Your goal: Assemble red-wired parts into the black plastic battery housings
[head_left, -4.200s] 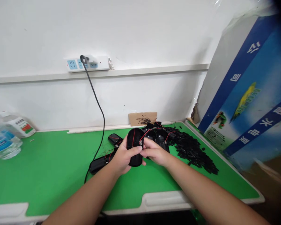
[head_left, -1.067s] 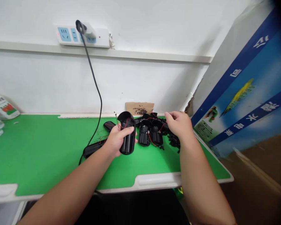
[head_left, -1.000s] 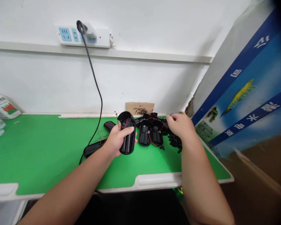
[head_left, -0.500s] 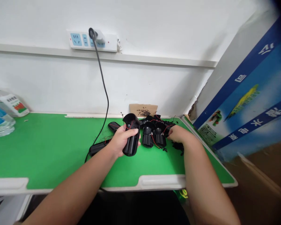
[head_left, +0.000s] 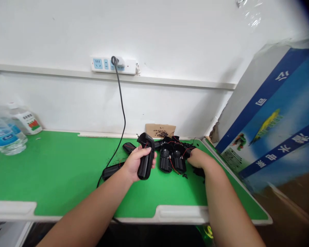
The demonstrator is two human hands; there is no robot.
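My left hand (head_left: 134,164) is wrapped round a black plastic housing (head_left: 145,164) with a thin red wire at its open upper end, held tilted above the table. My right hand (head_left: 196,158) reaches into a pile of small black parts (head_left: 198,171) at the right; its fingers are hidden, so what they touch cannot be made out. Between the hands, two similar black housings (head_left: 166,164) with red wires lie side by side, with more behind them. Two further black pieces, one a long housing (head_left: 110,171), lie left of my left hand.
Loose dark bits lie on a cardboard piece (head_left: 160,130) against the wall. A black cable (head_left: 124,116) runs from the power strip (head_left: 113,65) down across the green table (head_left: 67,171). Plastic bottles (head_left: 7,137) stand at left; a large printed box (head_left: 270,113) borders the right.
The camera view has shifted upward, so everything sits lower in the picture. The housing in my left hand has turned, showing more of its side. My right hand stays at the black parts.
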